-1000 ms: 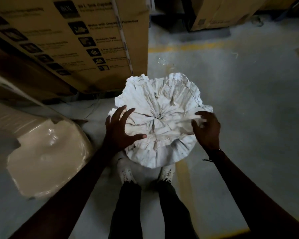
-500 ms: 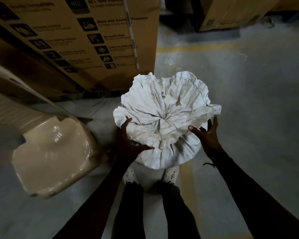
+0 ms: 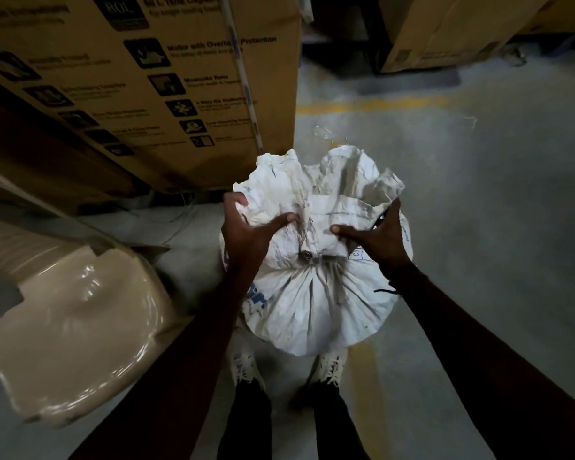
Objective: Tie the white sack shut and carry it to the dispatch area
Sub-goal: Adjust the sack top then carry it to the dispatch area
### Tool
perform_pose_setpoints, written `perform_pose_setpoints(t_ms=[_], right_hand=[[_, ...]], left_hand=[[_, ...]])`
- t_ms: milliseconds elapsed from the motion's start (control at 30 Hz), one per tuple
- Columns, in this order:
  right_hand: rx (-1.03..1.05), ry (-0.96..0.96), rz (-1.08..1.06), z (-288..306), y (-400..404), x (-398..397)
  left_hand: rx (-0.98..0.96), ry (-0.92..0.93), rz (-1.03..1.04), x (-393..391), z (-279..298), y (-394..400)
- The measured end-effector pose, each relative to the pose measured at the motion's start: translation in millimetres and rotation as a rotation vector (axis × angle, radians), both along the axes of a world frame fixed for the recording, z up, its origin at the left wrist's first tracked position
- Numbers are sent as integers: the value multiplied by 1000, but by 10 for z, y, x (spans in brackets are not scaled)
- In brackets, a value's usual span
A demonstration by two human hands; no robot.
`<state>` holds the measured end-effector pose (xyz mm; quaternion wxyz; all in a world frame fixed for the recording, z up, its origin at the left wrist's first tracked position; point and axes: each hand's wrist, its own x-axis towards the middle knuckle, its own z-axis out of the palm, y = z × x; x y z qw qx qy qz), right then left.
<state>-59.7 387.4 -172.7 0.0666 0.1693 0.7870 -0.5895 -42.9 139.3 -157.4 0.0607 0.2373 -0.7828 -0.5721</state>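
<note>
The white sack [image 3: 316, 303] stands on the grey floor just in front of my feet. Its neck is gathered and cinched, and the loose top fabric [image 3: 329, 184] flares up beyond the cinch. My left hand [image 3: 246, 234] grips the flared fabric on the left, thumb pressed toward the middle. My right hand [image 3: 375, 237] grips the fabric on the right, thumb pointing inward. Both hands squeeze the ruffle together above the cinch. A small dark round thing shows at the gathered neck [image 3: 304, 255]. The sack's underside is hidden.
A tall printed cardboard box [image 3: 166, 78] stands close on the left. A beige plastic-wrapped object [image 3: 77, 323] lies at lower left. More cardboard boxes [image 3: 445, 31] stand at the back. A yellow floor line [image 3: 372, 104] crosses ahead. My white shoes [image 3: 246, 370] are under the sack.
The sack's top has tipped away, showing the cinched neck and the bulging side. Both hands moved from under the ruffle's edges inward and now bunch the fabric from both sides.
</note>
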Motion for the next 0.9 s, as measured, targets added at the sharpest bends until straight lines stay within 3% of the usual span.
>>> perform_pose_setpoints(t_ms=[233,433,667,900], right_hand=[[-52,-76,-90,-43,-75,-208],[-233,-127,-22,-16,-152,-287],[-282,-167,149,52,-265,-323],[-434,-251,163,97,-249,-292]], left_hand=[[148,-130,-25,-192,-98,-69],[171,-194,-121,-292,-205,-135],[234,-180,-311,-397,-175,-7],[306,-182,-163,-416,-237,92]])
